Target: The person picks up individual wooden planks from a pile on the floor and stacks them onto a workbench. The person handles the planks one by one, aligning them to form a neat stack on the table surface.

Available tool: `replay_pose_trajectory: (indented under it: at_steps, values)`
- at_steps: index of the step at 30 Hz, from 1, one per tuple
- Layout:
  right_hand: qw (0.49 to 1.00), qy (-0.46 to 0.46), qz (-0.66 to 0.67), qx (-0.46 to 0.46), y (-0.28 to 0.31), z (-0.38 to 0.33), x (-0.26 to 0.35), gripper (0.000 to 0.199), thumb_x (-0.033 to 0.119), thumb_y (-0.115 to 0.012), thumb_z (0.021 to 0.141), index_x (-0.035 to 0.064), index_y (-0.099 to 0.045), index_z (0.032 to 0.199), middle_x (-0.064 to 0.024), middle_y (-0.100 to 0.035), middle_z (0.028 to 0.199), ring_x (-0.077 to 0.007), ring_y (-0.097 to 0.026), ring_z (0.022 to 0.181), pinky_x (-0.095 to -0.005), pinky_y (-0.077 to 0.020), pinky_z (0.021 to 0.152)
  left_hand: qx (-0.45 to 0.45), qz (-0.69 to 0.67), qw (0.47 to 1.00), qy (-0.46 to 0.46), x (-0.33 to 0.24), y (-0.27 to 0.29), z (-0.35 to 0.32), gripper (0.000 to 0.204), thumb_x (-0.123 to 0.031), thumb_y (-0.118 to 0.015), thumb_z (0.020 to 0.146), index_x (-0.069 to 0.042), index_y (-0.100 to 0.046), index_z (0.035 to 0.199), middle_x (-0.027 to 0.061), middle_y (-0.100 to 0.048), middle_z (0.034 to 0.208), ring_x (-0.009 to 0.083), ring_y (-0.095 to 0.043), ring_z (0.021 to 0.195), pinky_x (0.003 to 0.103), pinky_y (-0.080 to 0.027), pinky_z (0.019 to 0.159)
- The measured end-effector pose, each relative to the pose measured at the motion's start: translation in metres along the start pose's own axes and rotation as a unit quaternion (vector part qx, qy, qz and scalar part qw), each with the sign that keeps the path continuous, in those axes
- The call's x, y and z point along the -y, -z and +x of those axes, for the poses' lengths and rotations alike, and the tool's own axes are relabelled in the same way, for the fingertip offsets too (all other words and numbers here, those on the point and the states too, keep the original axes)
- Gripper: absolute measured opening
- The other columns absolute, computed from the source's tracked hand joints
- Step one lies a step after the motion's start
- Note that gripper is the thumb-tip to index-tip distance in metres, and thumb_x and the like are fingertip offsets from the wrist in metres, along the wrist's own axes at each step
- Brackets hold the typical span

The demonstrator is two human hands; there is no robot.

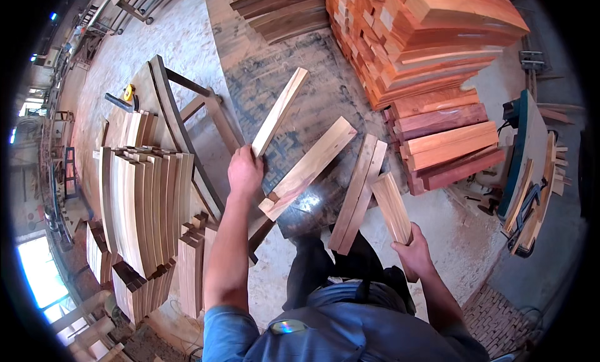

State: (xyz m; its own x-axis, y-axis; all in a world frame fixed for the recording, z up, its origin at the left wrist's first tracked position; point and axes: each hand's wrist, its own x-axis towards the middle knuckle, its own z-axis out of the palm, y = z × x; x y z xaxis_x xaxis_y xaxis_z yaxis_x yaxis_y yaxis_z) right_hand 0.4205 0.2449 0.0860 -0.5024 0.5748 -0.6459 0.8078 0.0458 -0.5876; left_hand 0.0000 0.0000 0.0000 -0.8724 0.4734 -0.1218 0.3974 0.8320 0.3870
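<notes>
My left hand (pixel 245 172) is closed round the near end of a pale wooden strip (pixel 280 112), which slants up and away to the right over the dark worktable (pixel 250 56). In my right hand (pixel 414 248) is the lower end of a shorter light-brown wooden board (pixel 393 206), its upper end leaning inward. Between my hands, a pale wooden board (pixel 309 168) lies at a slant on the table. Right of it, a pair of brownish boards (pixel 358 193) lies side by side, their near ends over the table's front edge by my legs.
A tall stack of reddish boards (pixel 431 43) rises at the far right, with a smaller pile (pixel 450 134) before it. On my left, upright pale boards (pixel 147 206) crowd beside a stand (pixel 165 99) carrying a yellow tape measure (pixel 129 92). Clamps (pixel 528 206) sit on a bench at right.
</notes>
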Motion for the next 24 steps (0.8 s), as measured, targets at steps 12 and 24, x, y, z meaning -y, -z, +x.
replay_pose_trajectory:
  at_steps: [12,24]
  values:
    - [0.998,0.011,0.057,-0.021,-0.028,-0.012,-0.009,0.069,0.018,-0.079,0.076,-0.0025,-0.048,0.134,-0.0158,-0.066,0.11,-0.0235,-0.064,0.102,-0.0362,-0.0511,0.091,-0.008,0.004,1.0,0.006,0.016,0.034,-0.067,0.038,-0.011,-0.064,0.084,-0.003,-0.057,0.121,0.0181,-0.062,0.113,0.0365,-0.06,0.107,0.045,-0.05,0.09]
    - [0.991,-0.019,0.123,-0.059,-0.068,-0.065,-0.04,0.063,0.017,-0.077,0.078,-0.0034,-0.05,0.131,-0.0131,-0.066,0.11,-0.02,-0.063,0.1,-0.0354,-0.0512,0.089,-0.006,0.123,0.991,-0.046,0.01,0.036,-0.069,0.036,-0.01,-0.069,0.08,-0.004,-0.057,0.113,0.0165,-0.055,0.105,0.0367,-0.059,0.101,0.048,-0.052,0.085]
